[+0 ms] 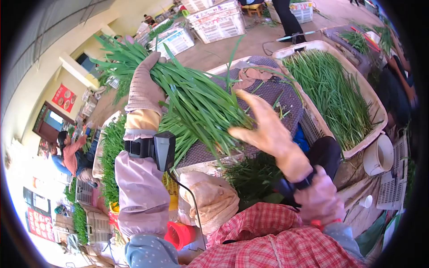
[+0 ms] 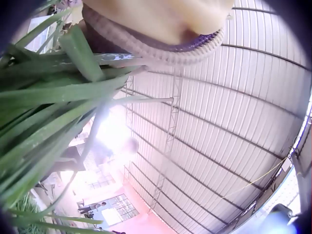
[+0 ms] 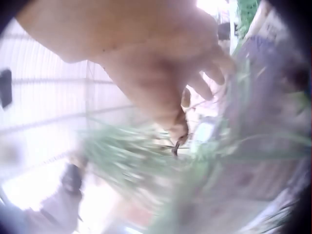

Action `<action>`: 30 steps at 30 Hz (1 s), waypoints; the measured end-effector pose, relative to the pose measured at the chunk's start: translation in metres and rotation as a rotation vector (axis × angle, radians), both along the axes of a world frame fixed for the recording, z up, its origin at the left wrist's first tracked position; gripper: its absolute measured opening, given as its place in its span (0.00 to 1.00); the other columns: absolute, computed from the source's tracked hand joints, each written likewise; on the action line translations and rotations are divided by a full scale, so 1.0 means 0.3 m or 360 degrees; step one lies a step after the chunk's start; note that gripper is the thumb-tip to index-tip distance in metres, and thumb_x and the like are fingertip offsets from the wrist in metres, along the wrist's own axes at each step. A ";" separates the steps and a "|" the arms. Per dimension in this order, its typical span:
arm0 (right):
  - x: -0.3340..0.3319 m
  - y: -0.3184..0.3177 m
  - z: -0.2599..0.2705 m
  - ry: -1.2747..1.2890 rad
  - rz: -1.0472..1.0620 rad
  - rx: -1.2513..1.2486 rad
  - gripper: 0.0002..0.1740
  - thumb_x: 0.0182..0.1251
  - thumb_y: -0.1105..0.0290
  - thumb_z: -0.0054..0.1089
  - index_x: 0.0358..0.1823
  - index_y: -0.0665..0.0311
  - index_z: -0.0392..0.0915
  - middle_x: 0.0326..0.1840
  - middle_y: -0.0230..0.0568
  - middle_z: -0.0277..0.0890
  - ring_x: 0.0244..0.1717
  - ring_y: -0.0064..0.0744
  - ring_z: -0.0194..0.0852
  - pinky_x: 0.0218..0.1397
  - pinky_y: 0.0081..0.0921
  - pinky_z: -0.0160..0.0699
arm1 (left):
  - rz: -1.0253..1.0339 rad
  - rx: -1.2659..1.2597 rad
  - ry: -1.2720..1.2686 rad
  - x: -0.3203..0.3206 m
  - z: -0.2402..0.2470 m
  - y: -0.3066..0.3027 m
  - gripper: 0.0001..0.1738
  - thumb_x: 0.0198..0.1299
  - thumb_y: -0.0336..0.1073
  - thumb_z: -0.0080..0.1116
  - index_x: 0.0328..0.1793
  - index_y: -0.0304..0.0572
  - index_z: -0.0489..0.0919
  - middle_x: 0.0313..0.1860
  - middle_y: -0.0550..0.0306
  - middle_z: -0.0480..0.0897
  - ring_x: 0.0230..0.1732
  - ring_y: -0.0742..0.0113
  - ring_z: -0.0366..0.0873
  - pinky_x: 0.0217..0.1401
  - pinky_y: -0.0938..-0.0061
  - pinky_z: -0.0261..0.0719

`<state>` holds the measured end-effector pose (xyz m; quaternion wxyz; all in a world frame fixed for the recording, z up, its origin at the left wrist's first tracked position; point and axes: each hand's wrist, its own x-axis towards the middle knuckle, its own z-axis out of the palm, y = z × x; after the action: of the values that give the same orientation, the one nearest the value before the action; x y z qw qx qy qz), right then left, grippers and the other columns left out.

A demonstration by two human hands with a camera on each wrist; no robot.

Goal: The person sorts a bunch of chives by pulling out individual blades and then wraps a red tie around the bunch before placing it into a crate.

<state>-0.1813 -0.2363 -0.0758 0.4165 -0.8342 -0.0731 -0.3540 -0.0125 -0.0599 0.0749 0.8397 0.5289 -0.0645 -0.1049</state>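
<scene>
The left hand [image 1: 147,87], in a knitted glove, grips a thick bundle of long green leaves [image 1: 192,94] and holds it raised over a dark textured mat [image 1: 281,96]. Its leaves [image 2: 44,107] fill the left of the left wrist view, below the glove cuff [image 2: 146,48]. The bare right hand [image 1: 266,127] is beside the bundle's lower end, fingers spread and holding nothing. In the right wrist view that hand [image 3: 170,73] is blurred, its fingers apart above blurred greens [image 3: 131,151]. More cut leaves [image 1: 181,134] lie on the mat beneath the bundle.
A crate of green leaves [image 1: 330,89] stands to the right, with a white bucket [image 1: 378,155] near it. Another leaf-filled crate [image 1: 111,156] is at the left. Dark leaves [image 1: 254,176] lie near the lap. A red container [image 1: 179,235] stands below. People and white crates [image 1: 216,22] are farther off.
</scene>
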 end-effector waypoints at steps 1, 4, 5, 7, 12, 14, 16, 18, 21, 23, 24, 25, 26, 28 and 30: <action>0.083 0.013 -0.026 -0.0003 0.0225 0.0374 0.34 0.58 0.60 0.70 0.63 0.68 0.69 0.60 0.53 0.73 0.61 0.47 0.70 0.67 0.36 0.65 | -0.0114 -0.0024 -0.0051 -0.013 -0.002 -0.011 0.06 0.63 0.34 0.56 0.41 0.41 0.78 0.29 0.61 0.80 0.31 0.66 0.80 0.37 0.68 0.83; 0.140 -0.016 -0.038 0.0075 0.0537 0.1549 0.21 0.73 0.56 0.52 0.48 0.69 0.80 0.48 0.47 0.80 0.51 0.34 0.77 0.58 0.30 0.71 | -0.0318 -0.0120 -0.0095 0.004 0.002 -0.007 0.07 0.64 0.35 0.55 0.41 0.39 0.76 0.30 0.59 0.79 0.33 0.63 0.79 0.40 0.64 0.82; 0.130 -0.049 -0.065 0.0008 0.0315 0.1375 0.27 0.78 0.51 0.40 0.46 0.67 0.80 0.43 0.42 0.81 0.46 0.29 0.77 0.51 0.26 0.73 | -0.0411 -0.0183 -0.0071 0.012 -0.006 0.013 0.08 0.65 0.36 0.55 0.42 0.38 0.75 0.31 0.58 0.78 0.34 0.60 0.79 0.42 0.61 0.82; 0.062 -0.107 -0.095 0.0202 0.0237 0.1847 0.28 0.78 0.49 0.37 0.49 0.70 0.75 0.24 0.29 0.67 0.26 0.21 0.63 0.44 0.26 0.75 | -0.0479 -0.0139 -0.0076 -0.018 -0.002 0.042 0.10 0.67 0.38 0.54 0.42 0.38 0.74 0.32 0.57 0.77 0.36 0.57 0.78 0.46 0.57 0.82; -0.107 -0.298 -0.379 0.0742 -0.0179 0.0036 0.24 0.65 0.57 0.61 0.57 0.62 0.71 0.36 0.39 0.78 0.40 0.43 0.78 0.56 0.37 0.76 | -0.0411 -0.0231 -0.0038 0.041 -0.007 0.088 0.11 0.68 0.40 0.53 0.42 0.40 0.74 0.31 0.57 0.77 0.36 0.56 0.78 0.45 0.56 0.82; -0.165 -0.141 -0.197 0.0747 -0.0562 -0.0753 0.34 0.53 0.62 0.70 0.63 0.56 0.68 0.56 0.45 0.76 0.61 0.54 0.70 0.65 0.41 0.68 | 0.0002 -0.0096 0.0013 0.020 0.001 0.057 0.11 0.68 0.41 0.53 0.42 0.40 0.74 0.31 0.57 0.78 0.34 0.55 0.79 0.44 0.55 0.82; -0.134 -0.035 -0.059 0.0381 -0.0364 -0.0361 0.41 0.43 0.71 0.74 0.63 0.54 0.68 0.62 0.45 0.71 0.66 0.55 0.63 0.71 0.42 0.62 | -0.0066 -0.0066 0.0000 0.027 -0.009 0.040 0.10 0.66 0.41 0.57 0.42 0.42 0.76 0.39 0.54 0.82 0.42 0.55 0.82 0.49 0.55 0.83; -0.031 0.043 0.014 0.0077 -0.0343 -0.0416 0.39 0.42 0.70 0.74 0.61 0.51 0.69 0.63 0.44 0.69 0.67 0.54 0.62 0.72 0.43 0.61 | 0.0109 0.0131 0.0039 0.018 -0.005 -0.009 0.11 0.66 0.40 0.56 0.44 0.41 0.76 0.39 0.53 0.82 0.40 0.54 0.83 0.48 0.53 0.83; 0.116 0.048 -0.024 -0.0335 -0.0144 -0.0093 0.23 0.47 0.74 0.70 0.49 0.56 0.78 0.58 0.44 0.74 0.64 0.50 0.66 0.67 0.41 0.66 | 0.0041 0.0053 0.0011 -0.021 0.003 -0.054 0.11 0.67 0.40 0.55 0.45 0.39 0.75 0.39 0.53 0.82 0.43 0.53 0.82 0.51 0.51 0.82; 0.120 0.021 -0.050 -0.0527 0.0005 0.0249 0.16 0.53 0.75 0.68 0.45 0.59 0.80 0.52 0.45 0.77 0.59 0.47 0.71 0.64 0.38 0.69 | -0.0074 -0.0032 -0.0048 -0.008 -0.002 -0.033 0.11 0.67 0.40 0.54 0.44 0.39 0.75 0.39 0.53 0.82 0.44 0.52 0.82 0.53 0.52 0.81; 0.103 0.013 -0.054 -0.0525 0.0080 0.0447 0.14 0.56 0.75 0.66 0.44 0.60 0.79 0.48 0.45 0.79 0.55 0.45 0.75 0.61 0.35 0.71 | -0.0052 -0.0033 -0.0034 0.001 -0.018 -0.025 0.11 0.67 0.40 0.54 0.44 0.39 0.75 0.39 0.53 0.82 0.44 0.52 0.82 0.53 0.52 0.81; 0.046 0.019 -0.005 -0.0040 0.0405 0.1339 0.08 0.69 0.69 0.58 0.45 0.63 0.77 0.49 0.42 0.80 0.49 0.37 0.78 0.57 0.30 0.72 | -0.0084 -0.0101 -0.0105 0.000 -0.040 -0.025 0.14 0.67 0.42 0.55 0.44 0.37 0.75 0.39 0.52 0.81 0.41 0.53 0.81 0.49 0.54 0.82; 0.064 -0.020 -0.055 -0.0015 0.0729 0.1874 0.15 0.76 0.61 0.49 0.48 0.67 0.73 0.43 0.37 0.80 0.43 0.31 0.78 0.55 0.29 0.73 | -0.0132 -0.0166 -0.0182 -0.003 -0.056 -0.027 0.16 0.67 0.45 0.55 0.44 0.36 0.74 0.39 0.52 0.80 0.39 0.53 0.80 0.45 0.55 0.82; 0.043 -0.058 -0.080 -0.0179 0.0798 0.2034 0.18 0.77 0.59 0.47 0.52 0.69 0.69 0.33 0.32 0.74 0.40 0.29 0.75 0.55 0.29 0.73 | -0.0092 -0.0069 -0.0146 0.001 -0.057 -0.037 0.15 0.66 0.44 0.56 0.40 0.37 0.74 0.36 0.52 0.81 0.36 0.54 0.80 0.42 0.57 0.82; -0.021 -0.088 -0.081 -0.0202 0.0968 0.2133 0.16 0.77 0.60 0.45 0.50 0.68 0.67 0.26 0.28 0.61 0.30 0.26 0.67 0.51 0.32 0.75 | 0.0217 0.0074 0.0007 0.043 -0.070 -0.017 0.14 0.67 0.43 0.56 0.36 0.40 0.75 0.33 0.52 0.81 0.39 0.50 0.81 0.46 0.49 0.81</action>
<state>-0.1877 -0.2628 -0.1000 0.9115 -0.3216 -0.0931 -0.2390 0.0003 -0.0651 0.0539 0.8325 0.5513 -0.0240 -0.0502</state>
